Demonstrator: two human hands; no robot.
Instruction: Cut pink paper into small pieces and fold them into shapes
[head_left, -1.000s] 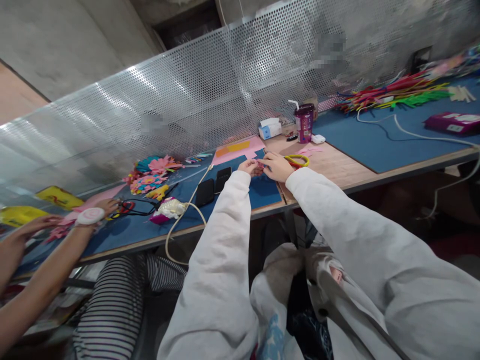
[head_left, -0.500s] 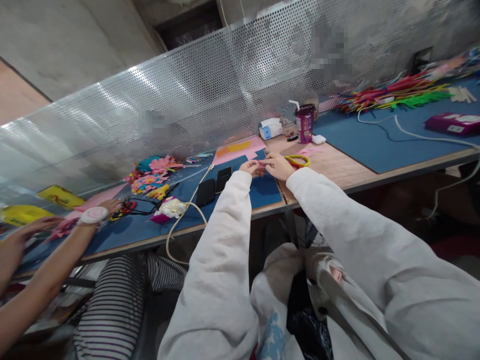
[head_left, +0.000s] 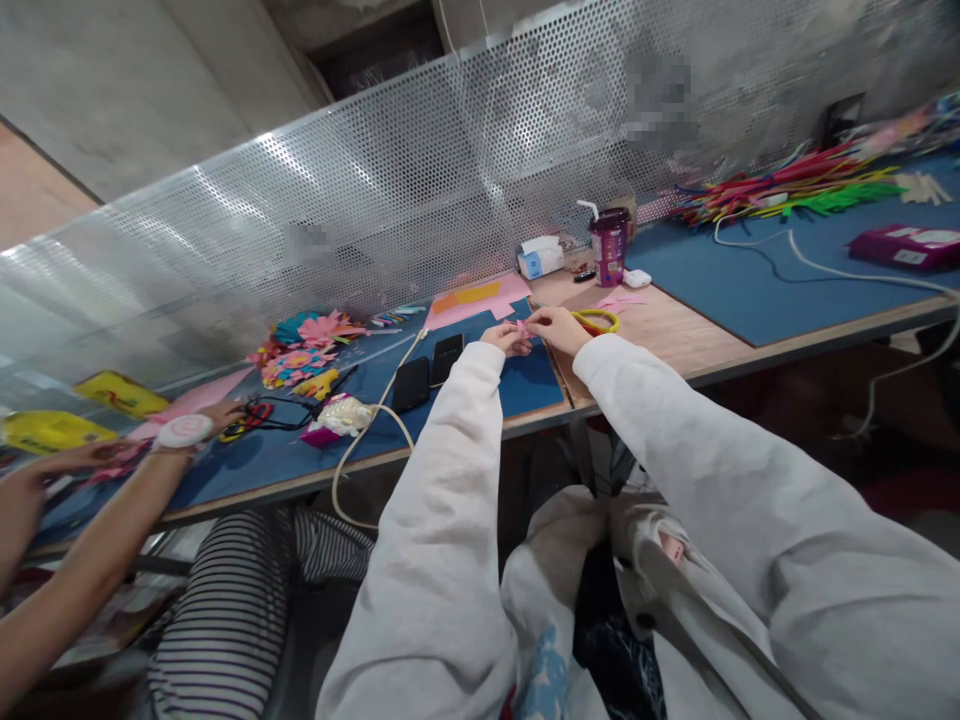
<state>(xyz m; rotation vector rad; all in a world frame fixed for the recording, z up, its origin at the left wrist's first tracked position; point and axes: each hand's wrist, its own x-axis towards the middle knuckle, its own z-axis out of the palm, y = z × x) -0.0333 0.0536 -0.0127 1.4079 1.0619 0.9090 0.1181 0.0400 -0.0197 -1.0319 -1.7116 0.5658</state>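
Observation:
My left hand [head_left: 504, 337] and my right hand [head_left: 559, 327] meet over the blue mat [head_left: 525, 380] at the table's middle. Both pinch a small pink paper piece [head_left: 523, 326] between their fingertips. Yellow-handled scissors [head_left: 597, 320] lie just right of my right hand on the wooden tabletop. Sheets of pink and orange paper [head_left: 476, 298] lie just beyond my hands. Both arms wear pale grey sleeves.
Two black phones [head_left: 427, 370], a white cable [head_left: 375, 420] and paper flowers [head_left: 304, 355] lie to the left. A purple cup with a straw [head_left: 609, 245] and a tissue box [head_left: 540, 257] stand behind. A co-worker's arms [head_left: 97, 500] work at far left. Coloured strips [head_left: 787, 185] pile at the right.
My hands have shifted slightly and the pink piece now shows between the fingertips. The co-worker's hands at the left have moved a little.

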